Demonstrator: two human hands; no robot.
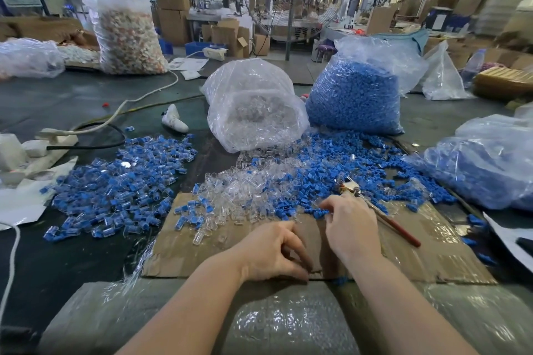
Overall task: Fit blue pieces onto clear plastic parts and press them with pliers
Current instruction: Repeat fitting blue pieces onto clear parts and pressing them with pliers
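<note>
Loose clear plastic parts (pixel 236 190) lie heaped at the centre, with loose blue pieces (pixel 326 170) spread to their right. A pile of fitted blue-and-clear parts (pixel 121 187) lies at the left. My left hand (pixel 274 251) rests on the cardboard mat (pixel 427 251) with its fingers curled; nothing shows in it. My right hand (pixel 350 225) holds the red-handled pliers (pixel 383 213) against its palm while its fingertips reach into the blue pieces at the pile's near edge.
A bag of clear parts (pixel 253 106) and a bag of blue pieces (pixel 357 95) stand behind the piles. Another bag of blue parts (pixel 484 164) lies at the right. A white power strip and cables (pixel 57 135) lie at the left. Bubble wrap (pixel 288 323) covers the near edge.
</note>
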